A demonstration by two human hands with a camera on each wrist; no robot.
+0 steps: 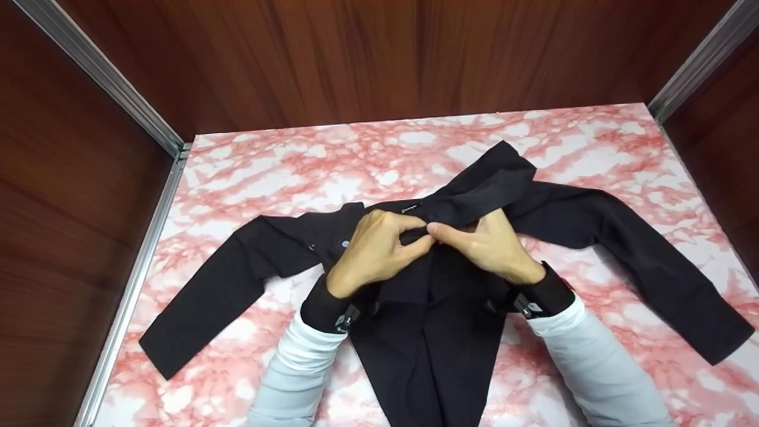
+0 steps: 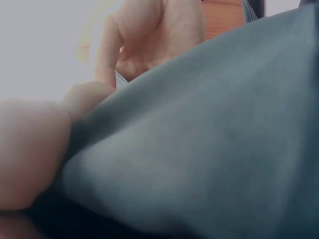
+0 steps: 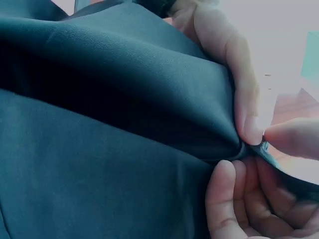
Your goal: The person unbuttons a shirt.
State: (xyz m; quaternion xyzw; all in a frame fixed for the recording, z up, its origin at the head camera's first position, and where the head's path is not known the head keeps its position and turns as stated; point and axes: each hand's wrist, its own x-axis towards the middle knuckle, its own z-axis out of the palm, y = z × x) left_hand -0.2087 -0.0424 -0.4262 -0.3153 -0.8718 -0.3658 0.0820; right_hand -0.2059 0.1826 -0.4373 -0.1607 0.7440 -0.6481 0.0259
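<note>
A black long-sleeved shirt [image 1: 427, 332] lies spread out, with its collar [image 1: 498, 172] raised toward the far right and a small label [image 1: 409, 209] inside the neck. Just below the neck, my left hand [image 1: 379, 252] pinches the fabric between thumb and fingers. My right hand [image 1: 489, 246] meets it there, its thumb pressing the cloth edge and its fingers partly under the collar flap. In the right wrist view, the right fingers [image 3: 249, 199] curl beneath the cloth edge, opposite the thumb. A fold of dark cloth [image 2: 199, 139] fills much of the left wrist view.
The shirt lies on a red-and-white marbled table [image 1: 267, 166]. One sleeve [image 1: 207, 302] reaches out to the left, the other [image 1: 658, 273] to the right. Wood-look panels [image 1: 379, 59] stand behind and at both sides, with metal rails [image 1: 130, 101] at their corners.
</note>
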